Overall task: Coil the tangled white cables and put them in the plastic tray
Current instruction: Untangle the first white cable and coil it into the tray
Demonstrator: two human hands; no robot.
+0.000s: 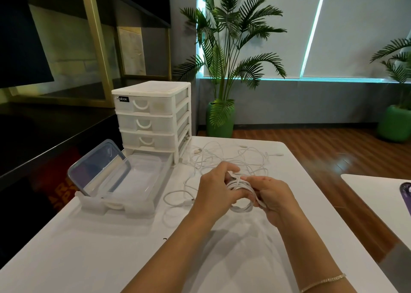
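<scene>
A coiled white cable (pixel 241 206) hangs between both hands above the white table (pixel 89 248). My left hand (pixel 214 186) grips the coil's upper part with a plug end sticking up between its fingers. My right hand (pixel 274 197) pinches the coil's right side. Behind the hands lies a tangle of loose white cables (pixel 222 157), and one more loop (pixel 175 201) trails left toward the tray. The clear plastic tray (pixel 142 201), a pulled-out drawer, sits left of the hands with nothing inside.
A white drawer unit (pixel 153 115) stands behind the tray. A clear lid with a blue rim (pixel 97 166) leans in the tray's left side. A second white table (pixel 378 195) is at the right, carrying a purple object (pixel 405 191). Potted palms stand by the wall.
</scene>
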